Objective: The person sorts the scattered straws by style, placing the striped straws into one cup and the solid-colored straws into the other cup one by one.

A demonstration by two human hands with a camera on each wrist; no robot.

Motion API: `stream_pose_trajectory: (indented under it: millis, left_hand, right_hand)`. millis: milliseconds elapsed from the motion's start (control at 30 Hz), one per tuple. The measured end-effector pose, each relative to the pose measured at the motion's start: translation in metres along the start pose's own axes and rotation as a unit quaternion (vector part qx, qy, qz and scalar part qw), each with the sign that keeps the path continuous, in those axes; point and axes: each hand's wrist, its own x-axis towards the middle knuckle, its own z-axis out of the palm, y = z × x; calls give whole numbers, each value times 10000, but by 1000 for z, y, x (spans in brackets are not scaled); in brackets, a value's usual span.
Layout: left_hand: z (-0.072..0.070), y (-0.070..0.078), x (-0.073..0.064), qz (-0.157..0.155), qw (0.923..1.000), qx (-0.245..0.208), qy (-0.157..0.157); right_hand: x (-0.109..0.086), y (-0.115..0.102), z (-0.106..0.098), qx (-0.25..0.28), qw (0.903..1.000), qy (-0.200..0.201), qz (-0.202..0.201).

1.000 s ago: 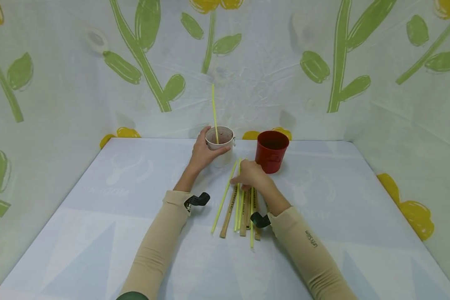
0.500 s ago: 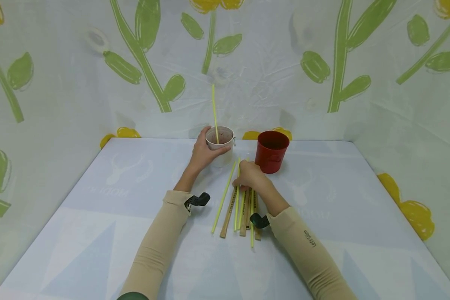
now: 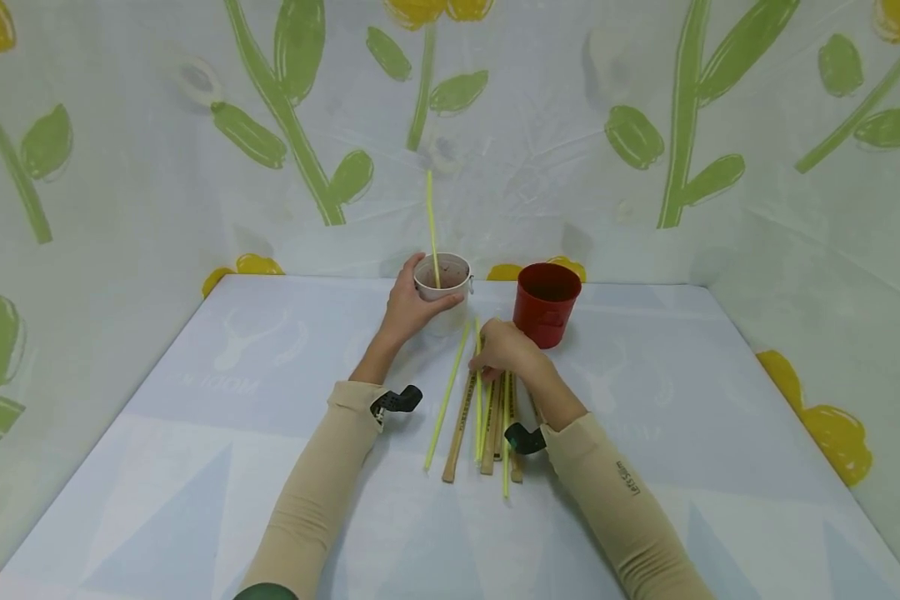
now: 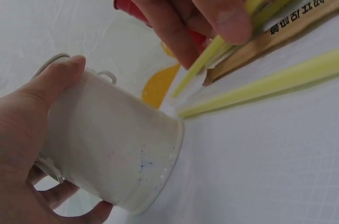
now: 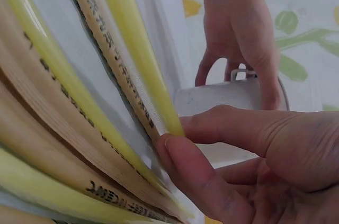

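Observation:
My left hand (image 3: pixel 405 310) grips the small white bucket (image 3: pixel 450 318) around its side, thumb near the rim. One yellow straw (image 3: pixel 432 217) stands in that bucket, leaning slightly. In front of it lies a loose bunch of yellow straws and brown paper-wrapped sticks (image 3: pixel 459 433) with dark printed lettering. Over the far end of the bunch, my right hand (image 3: pixel 506 348) pinches a yellow straw (image 5: pixel 140 44) between thumb and index finger, its tip close to a brown stick. Another straw (image 3: pixel 446 400) lies apart on the left of the bunch.
A red bucket (image 3: pixel 546 308) stands just beyond the right hand, near the back edge of the white, blue-patterned table (image 3: pixel 270 367). Behind the table hangs a pale sheet (image 3: pixel 517 125) with green leaf and yellow flower prints.
The right hand's fingers have shifted slightly right, and the straw under them has moved closer to its neighbours. The left hand keeps its hold on the white bucket.

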Motion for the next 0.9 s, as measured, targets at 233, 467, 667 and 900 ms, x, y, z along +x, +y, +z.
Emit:
stream_pose_trajectory:
  millis: [233, 467, 667, 900]
  left_hand:
    - [2, 0, 0, 8, 10000, 47, 23]
    - [2, 3, 0, -4, 10000, 70, 31]
    - [2, 2, 1, 21, 10000, 69, 44]
    - [2, -1, 3, -56, 9999, 79, 25]
  right_hand:
    - [1, 5, -8, 363, 9993, -9, -92]
    - [0, 6, -18, 493, 9983, 155, -285]
    - [0, 9, -23, 675, 9946, 427, -664]
    - [2, 14, -26, 1051, 9872, 654, -1001]
